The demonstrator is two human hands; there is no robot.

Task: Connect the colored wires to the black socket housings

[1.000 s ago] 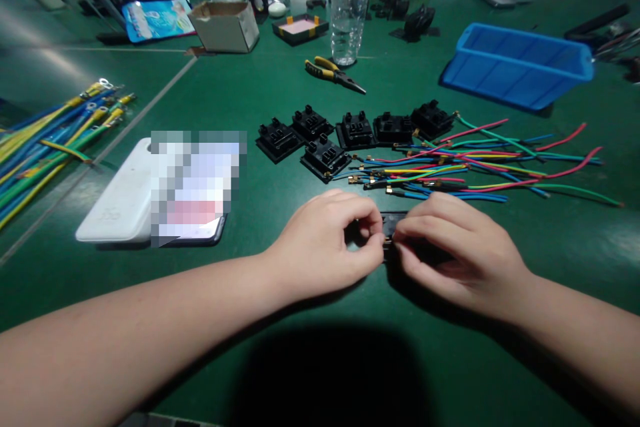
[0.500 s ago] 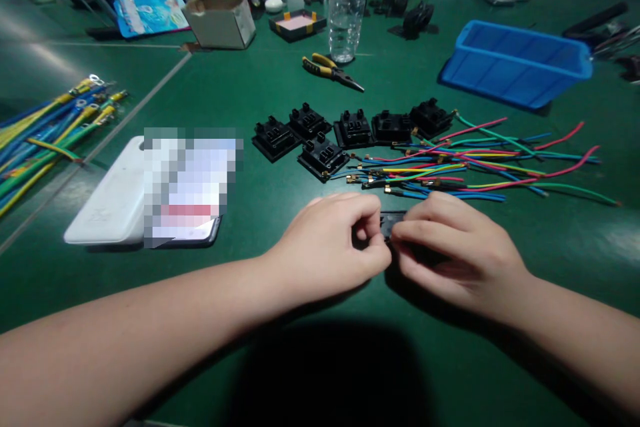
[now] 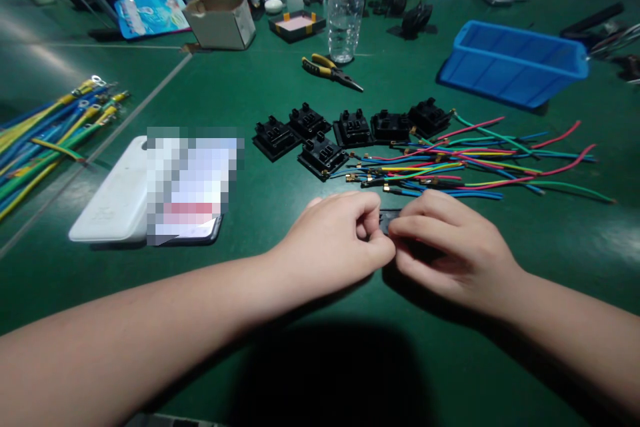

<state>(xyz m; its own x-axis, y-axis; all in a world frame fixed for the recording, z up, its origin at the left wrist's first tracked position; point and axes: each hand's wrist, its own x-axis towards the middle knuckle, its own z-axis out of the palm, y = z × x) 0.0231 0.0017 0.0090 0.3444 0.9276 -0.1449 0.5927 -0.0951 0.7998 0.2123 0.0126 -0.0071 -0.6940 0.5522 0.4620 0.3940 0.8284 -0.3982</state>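
Between my two hands, just above the table's near side, is a black plastic part (image 3: pixel 389 219); most of it is hidden by fingers. My left hand (image 3: pixel 341 232) is closed, its thumb and curled fingers pinching the part's left side. From the right, my right hand (image 3: pixel 453 250) grips the same part with bent fingers. The two hands nearly touch. Beyond them lie several black socket-like plastic modules (image 3: pixel 355 127) with prongs facing up. Beside these, a loose pile of red, blue, green and yellow wires (image 3: pixel 480 167) with brass terminals spreads to the right.
Yellow-handled pliers (image 3: pixel 333 72) lie behind the modules, near a clear bottle (image 3: pixel 345 20). A blue bin (image 3: pixel 520 67) stands at the right. On the left are a white power bank (image 3: pixel 113 197), a phone (image 3: pixel 200 193) and bundled cables (image 3: pixel 55 127). A small carton (image 3: pixel 223 23) and other people's hands are at the back.
The view has shifted very slightly. My left thumb has moved a little to the right, closer to my right fingers; both hands keep their hold on the black part.
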